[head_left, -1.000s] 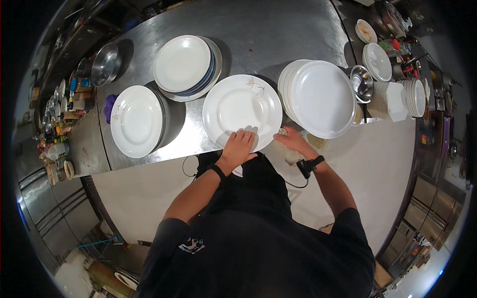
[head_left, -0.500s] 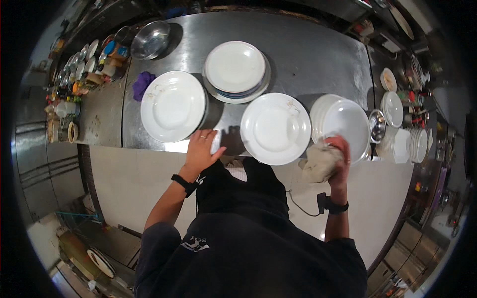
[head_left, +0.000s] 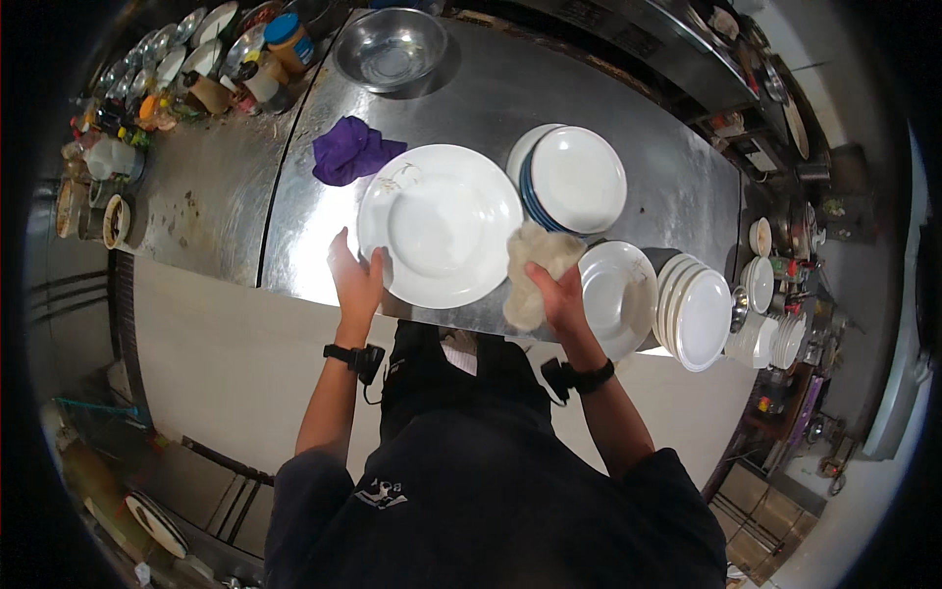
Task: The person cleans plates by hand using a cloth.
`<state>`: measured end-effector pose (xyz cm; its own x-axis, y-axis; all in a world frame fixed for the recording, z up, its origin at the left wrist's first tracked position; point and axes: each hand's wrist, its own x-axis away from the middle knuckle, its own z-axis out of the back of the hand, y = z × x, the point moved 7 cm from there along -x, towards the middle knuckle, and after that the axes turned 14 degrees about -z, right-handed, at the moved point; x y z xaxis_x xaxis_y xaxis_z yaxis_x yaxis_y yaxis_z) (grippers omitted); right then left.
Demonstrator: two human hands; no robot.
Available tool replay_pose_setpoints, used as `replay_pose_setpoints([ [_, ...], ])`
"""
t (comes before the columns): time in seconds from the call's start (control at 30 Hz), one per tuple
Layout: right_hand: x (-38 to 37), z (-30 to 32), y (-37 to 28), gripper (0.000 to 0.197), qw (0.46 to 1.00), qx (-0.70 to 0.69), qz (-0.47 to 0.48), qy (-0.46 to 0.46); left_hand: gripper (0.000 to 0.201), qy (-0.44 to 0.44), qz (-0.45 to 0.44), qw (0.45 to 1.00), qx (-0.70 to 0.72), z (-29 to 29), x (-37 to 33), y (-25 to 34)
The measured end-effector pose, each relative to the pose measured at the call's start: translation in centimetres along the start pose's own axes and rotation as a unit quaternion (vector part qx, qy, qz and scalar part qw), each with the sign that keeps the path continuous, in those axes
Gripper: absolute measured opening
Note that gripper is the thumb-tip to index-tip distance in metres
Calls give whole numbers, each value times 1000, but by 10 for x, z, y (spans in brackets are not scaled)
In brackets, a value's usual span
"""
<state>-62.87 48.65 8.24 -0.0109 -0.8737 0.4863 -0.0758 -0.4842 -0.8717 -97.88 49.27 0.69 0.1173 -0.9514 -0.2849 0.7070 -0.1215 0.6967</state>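
Note:
My left hand (head_left: 355, 278) is open at the left edge of a large white plate (head_left: 446, 221) with a small floral mark on its rim. Its fingers are spread; whether they touch the rim, I cannot tell. In my right hand (head_left: 559, 299) a crumpled beige cloth (head_left: 531, 257) is gripped, hanging by that plate's right edge. Partly hidden behind this hand and cloth is a second white plate (head_left: 618, 294) with a similar mark. Farther back stands a stack of smaller plates (head_left: 579, 180), white on top with blue rims below.
A purple cloth (head_left: 351, 152) lies behind the large plate on the steel table (head_left: 471, 74). Beyond it sits a metal bowl (head_left: 390, 49). More stacked white plates (head_left: 705, 319) stand at the right. Bottles and jars (head_left: 260, 83) crowd the far left.
The view has swung toward the left. My right hand has brought the beige cloth from the right-hand plate stack to the large left plate. My left hand has shifted to that plate's left side.

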Motion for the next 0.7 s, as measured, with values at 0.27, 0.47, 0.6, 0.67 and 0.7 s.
replay_pose_setpoints([
  [0.27, -122, -90, -8, 63, 728, 613, 179, 248, 66, -99, -7, 960, 263, -23, -35, -27],
  [0.47, -143, -166, 41, 52, 746, 617, 217, 126, 66, -96, 3, 955, 281, -31, -35, -21],
  [0.6, -85, -198, 46, 41, 776, 607, 154, -73, 66, -65, -4, 971, 228, -29, -28, -25],
  [0.67, -59, -170, 34, 41, 769, 611, 166, -88, 67, -74, 3, 973, 217, -33, -29, -21],
  [0.7, -56, -150, 41, 40, 755, 629, 160, -90, 66, -71, -5, 972, 222, -34, -30, -17],
])
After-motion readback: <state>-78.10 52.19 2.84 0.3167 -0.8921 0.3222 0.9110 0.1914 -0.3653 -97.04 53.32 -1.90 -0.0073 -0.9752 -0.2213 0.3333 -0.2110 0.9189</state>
